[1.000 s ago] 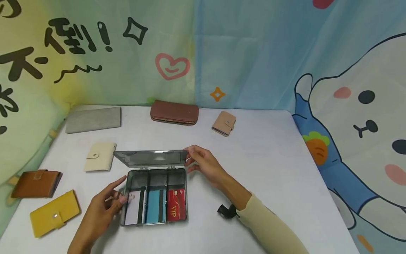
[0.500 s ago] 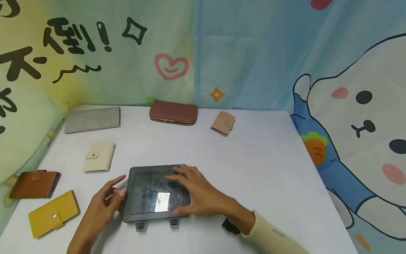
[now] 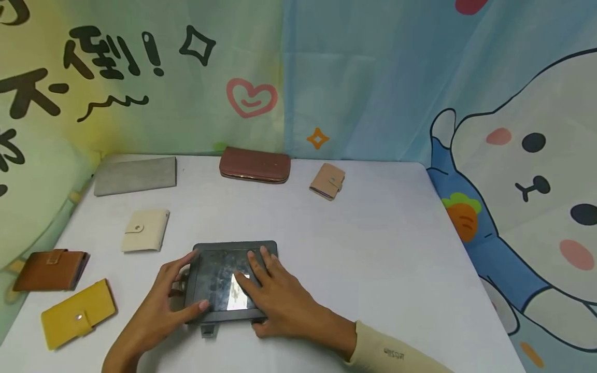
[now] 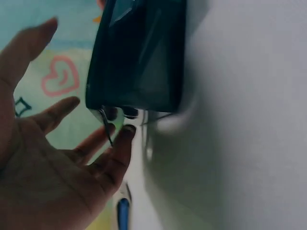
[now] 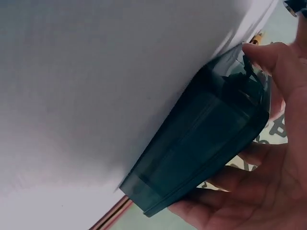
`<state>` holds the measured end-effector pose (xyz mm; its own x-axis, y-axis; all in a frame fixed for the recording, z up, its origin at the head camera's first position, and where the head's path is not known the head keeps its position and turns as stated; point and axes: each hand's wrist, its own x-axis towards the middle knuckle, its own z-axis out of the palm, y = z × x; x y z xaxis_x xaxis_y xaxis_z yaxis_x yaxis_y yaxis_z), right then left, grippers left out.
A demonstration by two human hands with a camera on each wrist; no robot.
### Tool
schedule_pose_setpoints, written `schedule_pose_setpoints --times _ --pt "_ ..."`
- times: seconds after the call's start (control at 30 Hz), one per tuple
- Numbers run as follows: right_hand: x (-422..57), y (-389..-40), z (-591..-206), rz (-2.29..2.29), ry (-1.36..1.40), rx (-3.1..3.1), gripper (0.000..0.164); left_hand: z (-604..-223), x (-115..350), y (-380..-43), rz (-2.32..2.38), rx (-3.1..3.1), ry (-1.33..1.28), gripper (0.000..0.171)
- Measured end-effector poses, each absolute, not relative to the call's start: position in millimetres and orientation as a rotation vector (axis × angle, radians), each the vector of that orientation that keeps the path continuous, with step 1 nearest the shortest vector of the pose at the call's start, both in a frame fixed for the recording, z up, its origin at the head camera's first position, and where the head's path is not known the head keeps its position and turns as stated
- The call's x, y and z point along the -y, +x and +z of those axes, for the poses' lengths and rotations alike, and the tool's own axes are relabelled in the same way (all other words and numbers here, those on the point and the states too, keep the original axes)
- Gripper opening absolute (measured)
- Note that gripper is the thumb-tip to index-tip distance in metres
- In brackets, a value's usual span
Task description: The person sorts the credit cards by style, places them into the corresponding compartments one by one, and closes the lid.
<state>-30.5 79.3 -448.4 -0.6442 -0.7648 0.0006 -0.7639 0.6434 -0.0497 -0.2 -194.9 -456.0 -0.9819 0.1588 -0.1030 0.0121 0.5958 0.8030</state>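
Observation:
A dark, see-through plastic card case [image 3: 216,277] lies closed on the table in front of me, its lid catching a bright reflection. My right hand [image 3: 291,305] spreads its fingers over the lid's right half. In the right wrist view, its thumb presses a front latch while the fingers bear on the lid, with the case [image 5: 187,139] held between them. A second latch [image 3: 208,330] juts from the front edge at left. My left hand [image 3: 158,311] steadies the left end, index finger near the far corner and thumb over the near corner. Its fingers look loosely extended in the left wrist view.
A yellow wallet [image 3: 79,314], a brown wallet [image 3: 48,270] and a cream card holder [image 3: 145,230] lie left. Farther back are a grey pouch [image 3: 135,176], a maroon zip wallet [image 3: 254,165] and a tan card holder [image 3: 327,181]. A printed curtain [image 3: 359,77] hangs behind.
The lid has swung down, covering the cards that showed in its compartments. My right hand has gone from the raised lid to the top and front edge; my left thumb has moved onto the lid.

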Motion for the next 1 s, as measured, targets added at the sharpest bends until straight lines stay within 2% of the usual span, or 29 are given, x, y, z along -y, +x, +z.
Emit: schedule_pose_setpoints --times 0.23,0.4,1.0 --pt "-76 -35 -450 -0.008 -1.343 -2.872 0.105 -447 185 -1 0.987 -2.75 0.282 0.119" --pt "-76 -38 -451 -0.028 -1.351 -2.884 0.105 -447 181 -1 0.709 -2.846 0.343 0.127" --pt "-76 -36 -448 -0.06 -1.326 -2.917 0.105 -452 173 -2 0.331 -3.127 0.531 0.12"
